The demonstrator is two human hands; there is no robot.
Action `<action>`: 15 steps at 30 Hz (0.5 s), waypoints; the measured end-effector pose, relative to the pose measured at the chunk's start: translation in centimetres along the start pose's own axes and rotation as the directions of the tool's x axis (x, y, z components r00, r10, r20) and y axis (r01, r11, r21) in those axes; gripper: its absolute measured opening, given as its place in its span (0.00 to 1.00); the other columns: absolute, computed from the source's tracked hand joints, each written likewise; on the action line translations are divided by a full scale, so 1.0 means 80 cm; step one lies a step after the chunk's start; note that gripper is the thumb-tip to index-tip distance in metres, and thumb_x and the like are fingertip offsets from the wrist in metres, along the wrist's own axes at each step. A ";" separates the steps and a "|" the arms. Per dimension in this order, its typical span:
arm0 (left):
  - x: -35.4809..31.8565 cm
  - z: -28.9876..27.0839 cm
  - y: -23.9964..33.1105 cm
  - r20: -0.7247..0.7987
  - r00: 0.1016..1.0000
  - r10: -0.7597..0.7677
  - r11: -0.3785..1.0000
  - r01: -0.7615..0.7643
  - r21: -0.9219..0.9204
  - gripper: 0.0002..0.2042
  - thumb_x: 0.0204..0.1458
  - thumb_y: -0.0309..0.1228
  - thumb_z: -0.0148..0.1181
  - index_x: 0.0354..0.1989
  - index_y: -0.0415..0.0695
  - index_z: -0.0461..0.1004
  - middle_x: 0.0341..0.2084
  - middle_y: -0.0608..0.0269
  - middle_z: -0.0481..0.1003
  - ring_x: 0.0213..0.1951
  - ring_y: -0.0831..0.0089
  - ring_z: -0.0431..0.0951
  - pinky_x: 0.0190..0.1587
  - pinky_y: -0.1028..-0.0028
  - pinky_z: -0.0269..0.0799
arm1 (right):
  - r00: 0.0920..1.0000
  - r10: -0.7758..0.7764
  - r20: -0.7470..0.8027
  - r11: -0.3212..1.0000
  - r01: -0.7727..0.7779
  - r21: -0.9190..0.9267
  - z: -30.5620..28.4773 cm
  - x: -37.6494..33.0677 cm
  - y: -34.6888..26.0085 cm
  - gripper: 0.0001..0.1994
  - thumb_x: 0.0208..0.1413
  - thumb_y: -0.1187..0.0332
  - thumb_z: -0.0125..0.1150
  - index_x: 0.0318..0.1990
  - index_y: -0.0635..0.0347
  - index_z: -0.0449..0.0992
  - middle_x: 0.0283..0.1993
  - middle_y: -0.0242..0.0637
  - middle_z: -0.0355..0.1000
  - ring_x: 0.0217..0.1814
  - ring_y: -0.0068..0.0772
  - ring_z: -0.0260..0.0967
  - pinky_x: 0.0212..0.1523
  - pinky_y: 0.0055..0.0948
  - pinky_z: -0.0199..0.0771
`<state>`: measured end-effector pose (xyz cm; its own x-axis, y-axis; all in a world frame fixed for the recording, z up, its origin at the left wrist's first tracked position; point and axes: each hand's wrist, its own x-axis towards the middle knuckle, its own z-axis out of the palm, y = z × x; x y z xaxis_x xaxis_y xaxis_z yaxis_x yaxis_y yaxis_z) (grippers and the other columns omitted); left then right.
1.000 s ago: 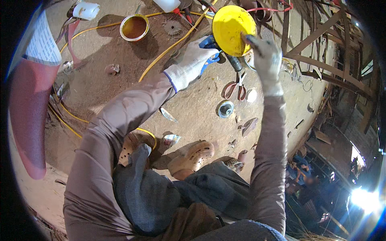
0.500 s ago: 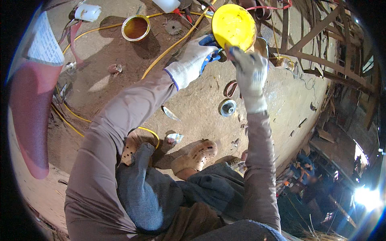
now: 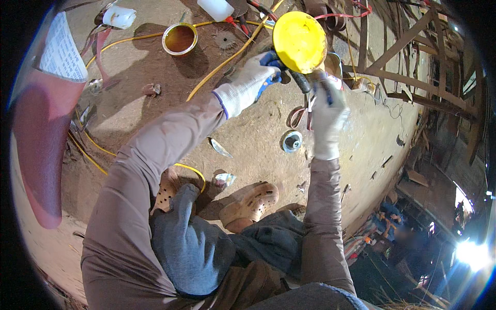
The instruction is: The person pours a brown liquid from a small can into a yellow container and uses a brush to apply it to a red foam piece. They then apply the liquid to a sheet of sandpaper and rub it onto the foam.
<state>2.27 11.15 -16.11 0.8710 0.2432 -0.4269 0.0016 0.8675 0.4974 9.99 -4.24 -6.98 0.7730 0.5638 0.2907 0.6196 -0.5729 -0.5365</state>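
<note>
A round, stained yellow disc (image 3: 299, 41), like a can lid, is tilted toward me. My left hand (image 3: 268, 70), in a white glove with blue fingers, curls against its lower left edge and grips it. Just below the disc is a dark-handled tool (image 3: 299, 81) with a thin metal end, next to my right hand (image 3: 329, 106). That gloved hand is smeared by motion, so its fingers and anything in them cannot be made out. A bit of red-and-white label (image 3: 335, 81) shows behind its fingers.
An open can of brown liquid (image 3: 180, 39) stands at the far left. A yellow cord (image 3: 222, 64) crosses the dirt floor. A flap disc (image 3: 292, 141) and sanding belt (image 3: 295, 117) lie nearer. A large maroon belt (image 3: 51, 144) hangs left; metal framing (image 3: 403, 39) stands right.
My right hand has drawn slightly down from the disc's lower edge. The dark-handled tool now shows below the disc. My left hand stays at the disc's edge.
</note>
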 end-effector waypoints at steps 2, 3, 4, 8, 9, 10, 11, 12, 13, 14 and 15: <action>-0.002 -0.005 -0.002 0.093 0.992 -0.084 0.979 0.064 0.194 0.24 0.57 0.17 0.51 0.63 0.39 0.67 0.54 0.59 0.76 0.53 0.73 0.77 0.50 0.75 0.77 | 0.908 0.419 -0.016 0.904 -0.416 0.099 -0.021 0.027 0.005 0.09 0.61 0.72 0.65 0.47 0.63 0.83 0.39 0.31 0.80 0.37 0.16 0.75 0.35 0.18 0.73; -0.002 -0.010 -0.005 0.134 0.983 -0.127 0.959 0.087 0.271 0.23 0.56 0.19 0.53 0.63 0.40 0.69 0.54 0.60 0.76 0.52 0.73 0.77 0.48 0.76 0.76 | 0.896 0.444 -0.001 0.853 -0.422 0.308 -0.027 0.039 0.037 0.10 0.61 0.72 0.66 0.48 0.63 0.83 0.40 0.31 0.80 0.37 0.17 0.76 0.34 0.18 0.74; -0.004 -0.010 -0.008 0.179 0.967 -0.183 0.931 0.112 0.349 0.23 0.56 0.20 0.55 0.62 0.40 0.70 0.54 0.60 0.76 0.52 0.73 0.77 0.47 0.76 0.75 | 0.881 0.472 0.010 0.762 -0.414 0.498 -0.028 0.045 0.063 0.10 0.60 0.72 0.67 0.48 0.62 0.82 0.41 0.32 0.80 0.37 0.17 0.77 0.33 0.17 0.75; -0.042 0.011 0.087 0.413 0.874 -0.258 0.136 -0.390 0.911 0.12 0.57 0.28 0.58 0.48 0.46 0.80 0.36 0.55 0.81 0.41 0.66 0.81 0.43 0.67 0.76 | 0.862 0.505 0.035 0.622 -0.392 0.677 -0.029 0.071 0.026 0.10 0.60 0.72 0.67 0.47 0.64 0.81 0.36 0.29 0.79 0.33 0.20 0.76 0.32 0.23 0.79; -0.026 0.006 0.105 0.405 0.914 -0.012 0.100 -0.402 0.910 0.12 0.58 0.32 0.58 0.49 0.46 0.80 0.35 0.52 0.80 0.39 0.64 0.82 0.42 0.66 0.76 | 0.861 0.503 0.073 0.581 -0.400 0.709 -0.030 0.076 0.023 0.10 0.60 0.72 0.67 0.47 0.64 0.81 0.37 0.31 0.79 0.33 0.21 0.77 0.32 0.23 0.80; 0.004 -0.001 0.123 0.383 0.895 0.228 0.064 -0.407 0.911 0.14 0.60 0.37 0.58 0.50 0.45 0.79 0.33 0.49 0.80 0.38 0.62 0.82 0.42 0.64 0.77 | 0.856 0.506 0.109 0.535 -0.410 0.738 -0.032 0.076 0.023 0.09 0.60 0.73 0.66 0.47 0.63 0.81 0.37 0.32 0.79 0.34 0.22 0.78 0.32 0.24 0.81; 0.034 -0.003 0.146 0.373 0.879 0.297 0.079 -0.412 0.908 0.19 0.62 0.45 0.55 0.51 0.45 0.78 0.36 0.50 0.81 0.39 0.63 0.82 0.43 0.64 0.77 | 0.873 0.446 0.199 0.489 -0.424 0.763 -0.037 0.073 0.047 0.09 0.61 0.72 0.64 0.48 0.62 0.79 0.40 0.33 0.80 0.36 0.25 0.79 0.32 0.25 0.82; 0.069 -0.002 0.167 0.363 0.856 0.367 0.089 -0.421 0.903 0.24 0.63 0.54 0.51 0.52 0.45 0.77 0.38 0.52 0.82 0.40 0.64 0.82 0.44 0.64 0.78 | 0.851 0.473 0.227 0.428 -0.448 0.785 -0.037 0.074 0.057 0.09 0.62 0.72 0.63 0.48 0.61 0.79 0.41 0.33 0.80 0.37 0.25 0.80 0.32 0.25 0.82; 0.100 -0.006 0.173 0.288 0.931 0.222 0.330 -0.350 0.876 0.27 0.63 0.56 0.48 0.52 0.44 0.77 0.39 0.52 0.82 0.41 0.64 0.82 0.44 0.65 0.78 | 0.832 0.485 0.269 0.361 -0.470 0.805 -0.032 0.080 0.060 0.08 0.63 0.71 0.62 0.48 0.60 0.79 0.42 0.33 0.80 0.38 0.25 0.80 0.32 0.24 0.82; 0.131 -0.017 0.168 0.226 0.972 0.061 0.545 -0.222 0.809 0.30 0.63 0.59 0.46 0.53 0.44 0.76 0.40 0.53 0.82 0.41 0.64 0.83 0.45 0.65 0.78 | 0.811 0.486 0.325 0.289 -0.500 0.816 -0.023 0.084 0.060 0.08 0.63 0.70 0.61 0.48 0.58 0.79 0.43 0.32 0.80 0.38 0.25 0.80 0.33 0.24 0.82; 0.160 -0.029 0.160 0.188 0.976 -0.109 0.712 -0.055 0.700 0.32 0.63 0.61 0.43 0.54 0.44 0.76 0.41 0.54 0.82 0.42 0.65 0.83 0.45 0.65 0.78 | 0.805 0.474 0.357 0.284 -0.524 0.803 -0.012 0.085 0.056 0.09 0.64 0.68 0.61 0.50 0.53 0.78 0.44 0.30 0.80 0.42 0.26 0.79 0.36 0.27 0.81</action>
<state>12.32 26.38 -16.91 0.9423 0.0612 -0.3292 0.2970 0.3011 0.9062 18.15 -3.59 -6.63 0.8673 0.3949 -0.3031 -0.3380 0.0200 -0.9409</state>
